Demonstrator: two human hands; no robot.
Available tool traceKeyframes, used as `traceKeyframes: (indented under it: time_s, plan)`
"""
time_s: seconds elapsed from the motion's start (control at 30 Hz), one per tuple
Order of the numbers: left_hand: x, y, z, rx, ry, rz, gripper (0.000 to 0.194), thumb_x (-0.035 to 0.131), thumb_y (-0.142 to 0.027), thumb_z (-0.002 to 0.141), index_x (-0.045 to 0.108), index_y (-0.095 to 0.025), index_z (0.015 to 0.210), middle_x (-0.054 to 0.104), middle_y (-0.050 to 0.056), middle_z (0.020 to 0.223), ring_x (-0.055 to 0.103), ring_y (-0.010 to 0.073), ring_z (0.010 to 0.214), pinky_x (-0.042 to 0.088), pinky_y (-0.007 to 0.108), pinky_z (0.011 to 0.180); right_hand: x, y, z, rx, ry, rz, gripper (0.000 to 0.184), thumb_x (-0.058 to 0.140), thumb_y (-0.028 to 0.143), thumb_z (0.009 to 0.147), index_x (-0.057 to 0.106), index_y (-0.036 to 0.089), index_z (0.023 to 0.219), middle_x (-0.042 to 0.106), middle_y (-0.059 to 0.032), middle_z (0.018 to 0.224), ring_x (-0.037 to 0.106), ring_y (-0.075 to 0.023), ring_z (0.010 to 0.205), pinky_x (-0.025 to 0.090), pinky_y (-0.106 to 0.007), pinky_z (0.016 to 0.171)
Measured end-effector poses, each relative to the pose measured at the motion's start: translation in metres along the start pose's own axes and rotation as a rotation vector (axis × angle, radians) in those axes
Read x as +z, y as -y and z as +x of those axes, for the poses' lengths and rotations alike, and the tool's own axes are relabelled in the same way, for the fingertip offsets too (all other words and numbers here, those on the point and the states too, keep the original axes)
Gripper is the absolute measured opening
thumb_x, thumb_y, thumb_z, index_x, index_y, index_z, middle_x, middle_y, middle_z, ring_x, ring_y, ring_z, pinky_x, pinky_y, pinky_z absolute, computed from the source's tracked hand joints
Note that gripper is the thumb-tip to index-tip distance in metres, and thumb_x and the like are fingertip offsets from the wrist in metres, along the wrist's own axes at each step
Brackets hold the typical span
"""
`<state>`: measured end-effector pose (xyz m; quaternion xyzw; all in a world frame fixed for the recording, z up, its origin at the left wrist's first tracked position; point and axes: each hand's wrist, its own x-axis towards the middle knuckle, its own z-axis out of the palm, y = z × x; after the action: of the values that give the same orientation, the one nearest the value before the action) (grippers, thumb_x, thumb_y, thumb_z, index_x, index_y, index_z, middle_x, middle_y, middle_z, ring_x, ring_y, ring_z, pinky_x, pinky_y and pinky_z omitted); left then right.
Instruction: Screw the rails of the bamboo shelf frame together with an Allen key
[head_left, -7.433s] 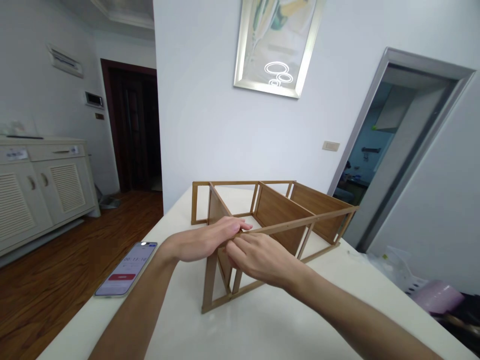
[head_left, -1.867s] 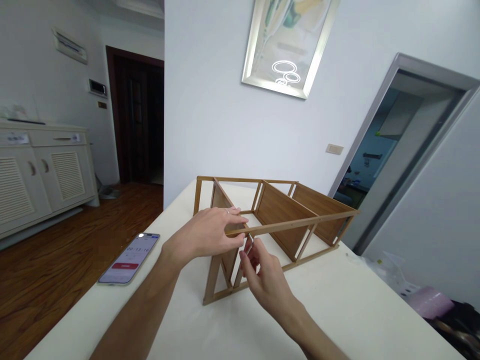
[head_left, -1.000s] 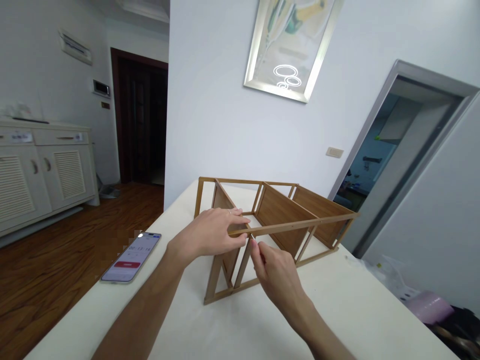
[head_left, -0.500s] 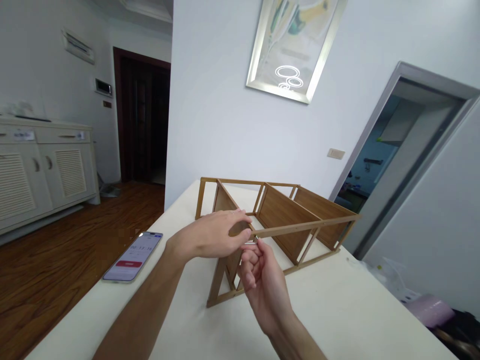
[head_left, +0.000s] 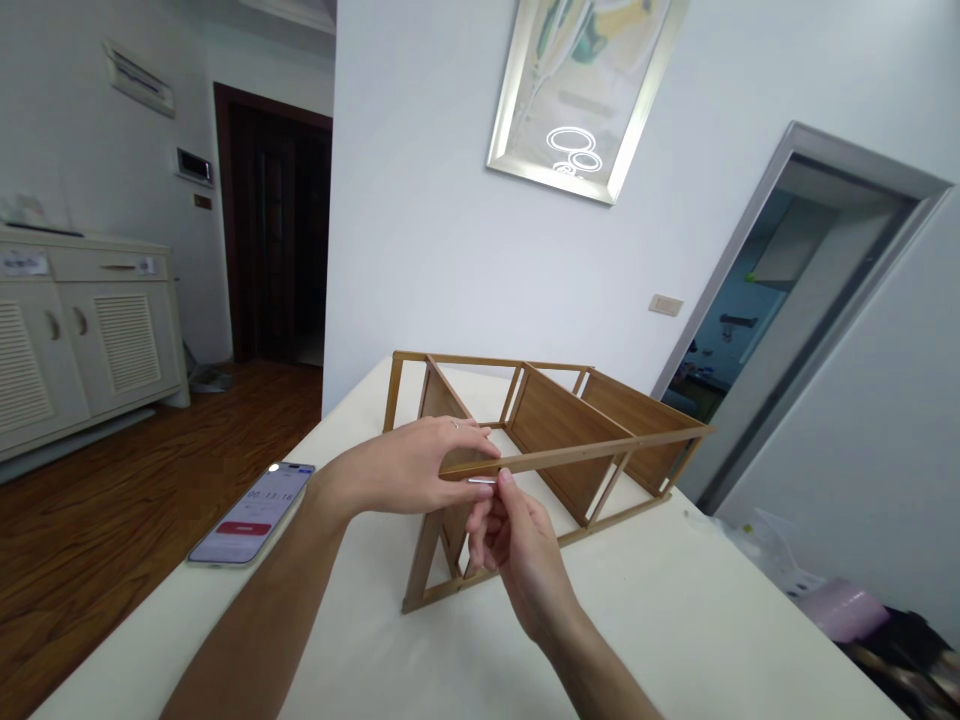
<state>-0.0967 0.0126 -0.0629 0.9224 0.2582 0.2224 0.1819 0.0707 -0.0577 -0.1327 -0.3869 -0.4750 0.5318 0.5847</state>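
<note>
A brown wooden shelf rack lies on its side on the white table. My left hand is closed around the rack's near upper rail, fingers over the top and thumb below. Just under that rail, my right hand pinches a thin silvery hex key between thumb and forefinger, its other fingers curled. One arm of the key points left, towards my left thumb. My fingers hide its other end and the spot where it meets the rail.
A phone showing a running timer lies at the table's left edge. Clear plastic wrapping and a pinkish roll sit beyond the right edge. A white cabinet stands at the left, and a framed picture hangs on the wall.
The hex key has turned a little, and my right fingers have shifted to under the rail. My left hand keeps its place on the rack. The whole view has shifted slightly.
</note>
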Motion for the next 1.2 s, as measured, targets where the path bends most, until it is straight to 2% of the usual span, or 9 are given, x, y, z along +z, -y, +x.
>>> traceKeyframes:
  time_s: [0.1, 0.2, 0.4, 0.47, 0.57, 0.67, 0.77, 0.93, 1.2]
  plan:
    - [-0.002, 0.002, 0.001, -0.002, 0.015, -0.011, 0.047, 0.063, -0.060, 0.091, 0.067, -0.034, 0.130, 0.062, 0.000, 0.145, 0.044, 0.0241, 0.146, 0.038, 0.037, 0.118, -0.005, 0.000, 0.000, -0.044, -0.037, -0.185, 0.063, 0.049, 0.072, 0.092, 0.060, 0.016, 0.065, 0.057, 0.0009, 0.050, 0.050, -0.0088, 0.040, 0.032, -0.021, 0.043]
    - [-0.003, 0.003, 0.002, -0.002, 0.013, -0.011, 0.050, 0.062, -0.062, 0.090, 0.067, -0.034, 0.131, 0.063, 0.000, 0.144, 0.045, 0.0241, 0.145, 0.039, 0.037, 0.117, -0.016, 0.004, 0.000, -0.211, -0.114, -0.525, 0.056, 0.046, 0.065, 0.098, 0.062, 0.018, 0.071, 0.062, 0.0001, 0.057, 0.053, -0.0104, 0.045, 0.038, -0.024, 0.047]
    - [-0.001, 0.002, 0.001, -0.007, -0.014, 0.017, 0.053, 0.060, -0.065, 0.090, 0.067, -0.032, 0.132, 0.063, 0.000, 0.144, 0.047, 0.0241, 0.145, 0.040, 0.038, 0.118, -0.033, 0.026, 0.001, -0.915, -0.255, -1.320, 0.027, 0.057, 0.037, 0.101, 0.062, 0.019, 0.081, 0.066, -0.0011, 0.070, 0.058, -0.0145, 0.063, 0.040, -0.027, 0.062]
    - [0.000, 0.003, 0.000, -0.002, -0.016, 0.024, 0.051, 0.059, -0.063, 0.091, 0.066, -0.033, 0.133, 0.063, 0.000, 0.145, 0.046, 0.0240, 0.145, 0.040, 0.038, 0.118, -0.030, 0.036, 0.000, -1.052, -0.231, -1.501, 0.025, 0.057, 0.033, 0.102, 0.062, 0.019, 0.082, 0.067, -0.0024, 0.073, 0.059, -0.0167, 0.069, 0.040, -0.029, 0.065]
    - [0.001, 0.006, 0.000, 0.006, -0.020, 0.032, 0.047, 0.063, -0.053, 0.092, 0.064, -0.034, 0.135, 0.062, 0.000, 0.146, 0.046, 0.0235, 0.145, 0.039, 0.038, 0.119, -0.022, 0.048, 0.001, -1.075, -0.152, -1.675, 0.031, 0.052, 0.039, 0.103, 0.061, 0.019, 0.081, 0.065, -0.0027, 0.071, 0.057, -0.0180, 0.067, 0.037, -0.031, 0.064]
    - [0.002, 0.008, 0.001, 0.017, -0.032, 0.024, 0.042, 0.065, -0.044, 0.091, 0.066, -0.035, 0.133, 0.062, -0.002, 0.145, 0.047, 0.0228, 0.145, 0.040, 0.037, 0.118, -0.016, 0.054, 0.002, -1.047, -0.134, -1.758, 0.040, 0.048, 0.051, 0.103, 0.060, 0.019, 0.082, 0.064, -0.0034, 0.071, 0.057, -0.0189, 0.066, 0.036, -0.032, 0.062]
    - [0.002, 0.008, 0.003, 0.018, -0.052, 0.000, 0.038, 0.061, -0.050, 0.093, 0.070, -0.035, 0.127, 0.066, -0.003, 0.140, 0.051, 0.0226, 0.141, 0.041, 0.035, 0.117, -0.016, 0.055, 0.002, -0.980, -0.102, -1.812, 0.041, 0.046, 0.053, 0.104, 0.060, 0.019, 0.087, 0.066, -0.0034, 0.073, 0.060, -0.0192, 0.065, 0.036, -0.032, 0.062]
    - [0.001, 0.006, 0.004, 0.010, -0.067, 0.004, 0.041, 0.057, -0.051, 0.095, 0.069, -0.032, 0.129, 0.068, -0.003, 0.138, 0.054, 0.0228, 0.139, 0.043, 0.035, 0.115, -0.021, 0.053, 0.005, -0.913, 0.072, -1.835, 0.029, 0.045, 0.041, 0.107, 0.060, 0.019, 0.095, 0.069, -0.0022, 0.077, 0.063, -0.0185, 0.068, 0.034, -0.032, 0.061]
    - [0.001, 0.013, 0.005, 0.016, -0.089, -0.007, 0.042, 0.059, -0.050, 0.094, 0.069, -0.031, 0.130, 0.067, 0.002, 0.136, 0.058, 0.0244, 0.129, 0.043, 0.037, 0.114, -0.032, 0.056, 0.030, -1.015, 0.173, -1.836, 0.046, 0.037, 0.049, 0.108, 0.063, 0.019, 0.085, 0.066, -0.0030, 0.067, 0.056, -0.0156, 0.062, 0.028, -0.031, 0.058]
